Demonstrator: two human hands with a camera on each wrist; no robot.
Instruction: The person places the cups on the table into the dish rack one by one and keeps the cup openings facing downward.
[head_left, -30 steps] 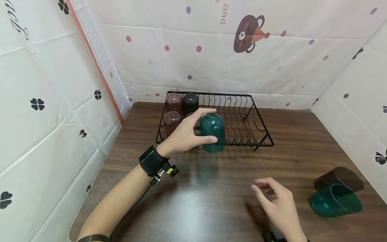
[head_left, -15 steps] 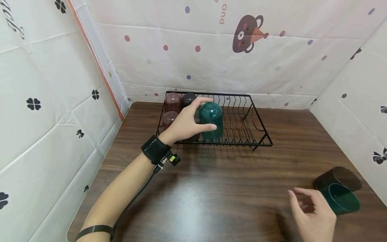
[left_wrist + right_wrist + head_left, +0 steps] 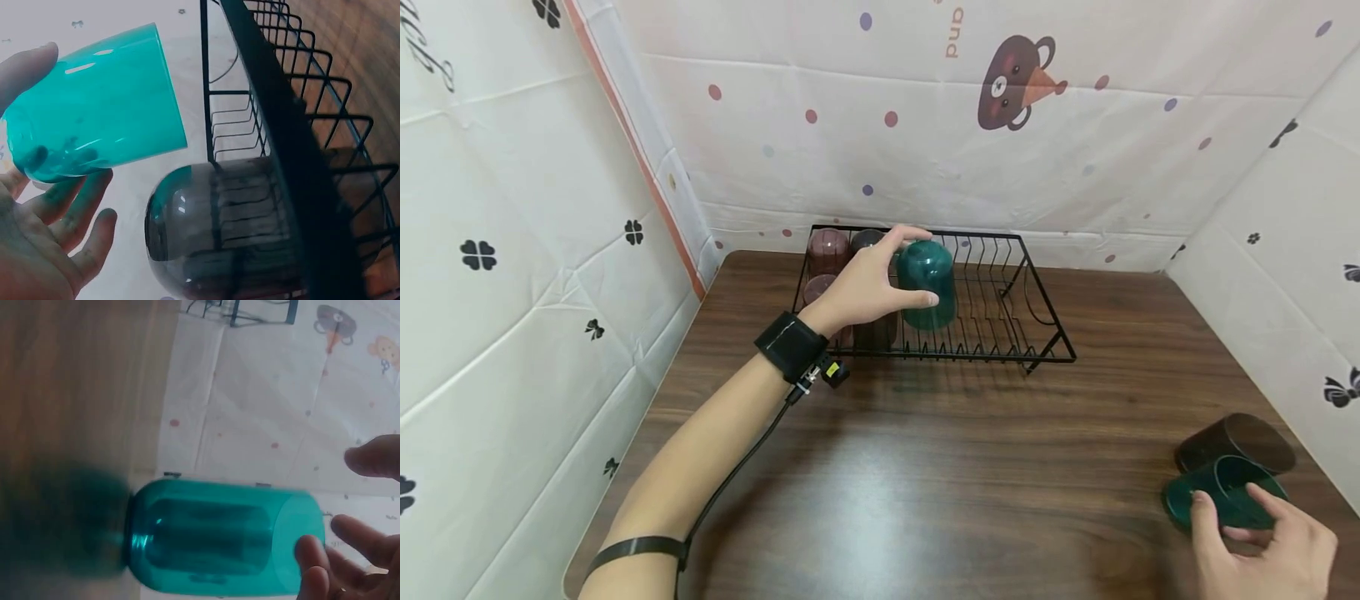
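Fingers of the right hand (image 3: 1262,533), nearest the camera at the bottom right, reach onto a teal cup (image 3: 1225,492) lying on its side on the worktop (image 3: 925,467); fingertips touch its rim, but whether they've closed round it can't be told, and the right wrist view shows them spread loosely beside the cup's base w/ nothing clamped yet. Just behind it, touching or nearly so, lies a dark brown cup (image 3: 1236,442), also on its side. Further in, the left hand (image 3: 868,287) stretches over the front rail of a black wire rack (image 3: 1000,292); its grip is closed on a second teal cup (image 3: 927,283), thumb on one side, fingers on the other, cup mouth-down & slightly tilted, inside the rack. Can't tell if it rests on the wires. Left wrist view shows a dark smoky cup (image 3: 250,225) upside down right beside it. Further back on the rack's left end stand more inverted cups, a reddish one (image 3: 829,250) at the far corner plus another dark one, partly hidden by the hand. Judging by the layout: about four cups are racked, the fifth is going in now, two are left on the worktop, approx two-thirds done. Right half of the rack looks free for them.
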